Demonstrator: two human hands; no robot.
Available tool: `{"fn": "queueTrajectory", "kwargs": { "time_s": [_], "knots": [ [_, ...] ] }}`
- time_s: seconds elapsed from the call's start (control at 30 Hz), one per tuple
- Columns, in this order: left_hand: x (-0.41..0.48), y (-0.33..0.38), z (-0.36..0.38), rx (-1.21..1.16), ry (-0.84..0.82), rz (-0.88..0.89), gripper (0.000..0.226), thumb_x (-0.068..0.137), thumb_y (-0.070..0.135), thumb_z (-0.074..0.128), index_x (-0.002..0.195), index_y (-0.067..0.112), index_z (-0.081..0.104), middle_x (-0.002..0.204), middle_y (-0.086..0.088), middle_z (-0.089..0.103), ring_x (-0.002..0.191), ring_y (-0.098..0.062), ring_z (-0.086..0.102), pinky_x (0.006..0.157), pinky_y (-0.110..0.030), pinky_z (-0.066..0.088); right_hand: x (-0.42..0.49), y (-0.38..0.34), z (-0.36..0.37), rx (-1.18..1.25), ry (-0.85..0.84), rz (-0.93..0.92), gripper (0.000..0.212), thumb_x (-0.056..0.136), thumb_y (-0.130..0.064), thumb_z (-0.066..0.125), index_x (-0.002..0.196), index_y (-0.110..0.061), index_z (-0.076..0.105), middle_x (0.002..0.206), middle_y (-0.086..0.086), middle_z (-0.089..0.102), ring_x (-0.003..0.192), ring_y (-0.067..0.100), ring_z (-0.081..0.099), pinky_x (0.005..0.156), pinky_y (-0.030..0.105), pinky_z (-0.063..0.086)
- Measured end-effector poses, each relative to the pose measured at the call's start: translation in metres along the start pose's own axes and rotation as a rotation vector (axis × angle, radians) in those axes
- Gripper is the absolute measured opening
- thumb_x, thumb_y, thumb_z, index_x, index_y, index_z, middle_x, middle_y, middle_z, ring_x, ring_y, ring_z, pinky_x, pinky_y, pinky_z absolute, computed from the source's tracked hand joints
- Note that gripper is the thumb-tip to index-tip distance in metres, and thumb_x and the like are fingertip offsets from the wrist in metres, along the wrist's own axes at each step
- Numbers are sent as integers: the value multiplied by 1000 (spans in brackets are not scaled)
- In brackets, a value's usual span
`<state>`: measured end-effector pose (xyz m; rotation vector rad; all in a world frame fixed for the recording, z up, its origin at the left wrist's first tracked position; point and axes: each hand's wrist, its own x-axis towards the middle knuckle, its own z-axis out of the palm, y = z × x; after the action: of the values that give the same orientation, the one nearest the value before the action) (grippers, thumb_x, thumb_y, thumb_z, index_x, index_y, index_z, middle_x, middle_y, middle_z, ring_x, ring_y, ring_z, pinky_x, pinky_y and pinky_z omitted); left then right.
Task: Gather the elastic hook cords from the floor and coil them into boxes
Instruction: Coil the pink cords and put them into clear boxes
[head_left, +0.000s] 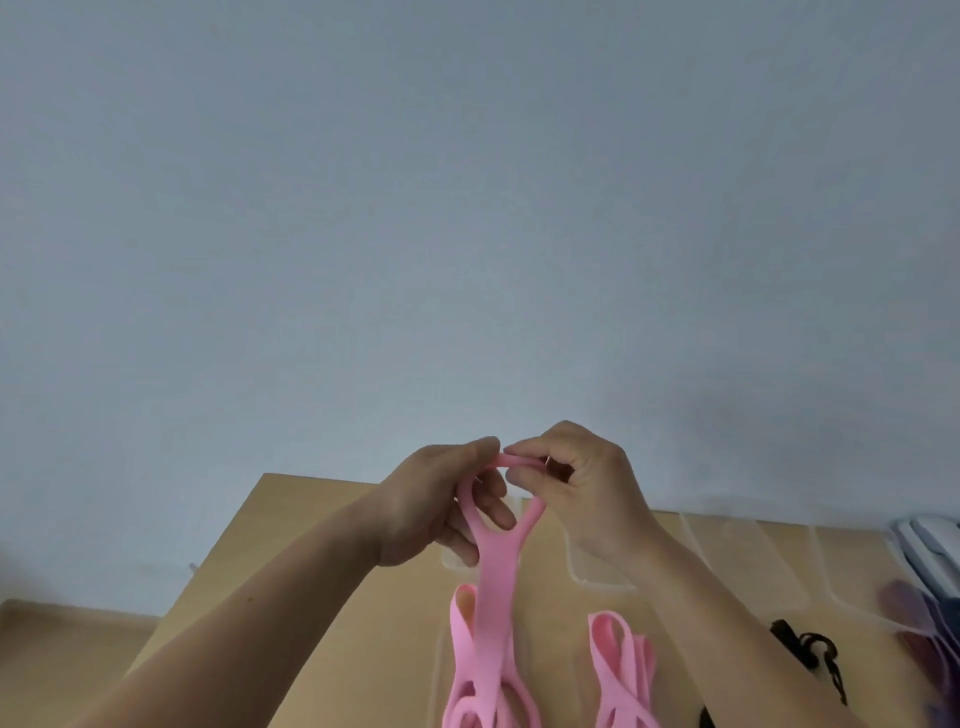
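Bottom edge cuts off the pink cord (498, 597); my right grip (587, 493) hides its loop end. Purple stuff (906, 605) far right: blurred.

Bare left hand (434, 512), bare right hand (592, 499), bare forearms (270, 613), small spot (251, 599) on left

Pale blue-grey wall (467, 208) behind a tan tabletop (395, 634), a white object (930, 545) at its far right.

Pink cord (498, 597) matt, smooth, rubbery; tabletop (311, 597) matt wood; boxes (769, 561) clear plastic.
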<state>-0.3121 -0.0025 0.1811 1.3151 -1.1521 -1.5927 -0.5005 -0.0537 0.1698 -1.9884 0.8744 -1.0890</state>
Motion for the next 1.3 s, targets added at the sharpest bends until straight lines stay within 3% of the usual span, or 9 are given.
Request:
{"fn": "queueTrajectory", "kwargs": {
  "time_s": [0.2, 0.27, 0.33, 0.43, 0.57, 0.7, 0.9, 1.1, 1.3],
  "knots": [
    [-4, -3, -29, -52, -107, 52, 48, 92, 38, 62, 109, -7, 60, 94, -17, 71, 64, -24, 65, 58, -32, 54, -1, -7, 18, 120, -95, 183, 6, 90, -33, 69, 89, -31, 75, 79, -8, 68, 61, 10, 55, 59, 20, 45],
    [-5, -5, -38, -32, -145, 52, 34, 91, 32, 62, 103, 1, 61, 100, -18, 71, 67, -23, 65, 62, -32, 54, -2, -10, 25, 205, -115, 292, 29, 96, -40, 57, 86, -19, 75, 66, -4, 63, 54, 11, 50, 53, 23, 42],
    [-4, -4, -46, -1, -205, 59, 28, 92, 28, 63, 103, 2, 60, 106, -18, 71, 75, -25, 67, 68, -36, 55, -1, -13, 28, 199, -150, 363, 38, 100, -37, 51, 81, -12, 73, 61, -5, 62, 52, 10, 51, 51, 25, 42],
    [-1, -3, -54, 72, -233, 64, 29, 91, 25, 67, 107, 2, 62, 106, -14, 71, 77, -22, 66, 72, -35, 55, -2, -13, 31, 181, -162, 390, 27, 96, -28, 61, 73, -19, 72, 64, -2, 67, 51, 9, 53, 49, 24, 42],
    [2, -7, -53, 57, -185, 45, 17, 93, 15, 67, 106, 5, 64, 96, -12, 71, 76, -20, 65, 72, -32, 54, -2, -11, 33, 99, -91, 314, 8, 86, -22, 73, 81, -28, 74, 68, -10, 67, 55, 1, 53, 53, 14, 42],
    [4, -9, -50, 38, -152, -46, 30, 94, 19, 67, 113, -2, 59, 94, -20, 73, 81, -30, 71, 78, -40, 58, -6, -7, 32, -84, -38, 229, 15, 85, -23, 74, 86, -37, 70, 81, -15, 69, 72, 2, 61, 66, 15, 48],
    [1, -1, -41, -94, -128, -59, 17, 93, 9, 65, 104, -3, 59, 89, -25, 69, 79, -35, 72, 68, -38, 58, -6, -8, 34, -341, -5, -32, 12, 86, -15, 73, 86, -26, 71, 81, -17, 61, 74, 7, 60, 64, 11, 43],
    [-4, 3, -35, -144, -61, -29, 23, 95, 14, 61, 103, -8, 62, 90, -25, 70, 81, -35, 71, 70, -38, 58, -4, -9, 30, -371, 4, -174, 10, 86, -11, 72, 91, -19, 74, 83, -15, 59, 66, 7, 59, 61, 18, 47],
    [-9, 2, -34, -111, 35, 69, 14, 92, 5, 66, 100, -6, 64, 91, -24, 73, 85, -34, 73, 69, -34, 59, -4, -5, 34, -257, 22, -123, 10, 82, -17, 76, 88, -24, 74, 79, -16, 62, 71, 7, 62, 64, 16, 47]
  ]
}}
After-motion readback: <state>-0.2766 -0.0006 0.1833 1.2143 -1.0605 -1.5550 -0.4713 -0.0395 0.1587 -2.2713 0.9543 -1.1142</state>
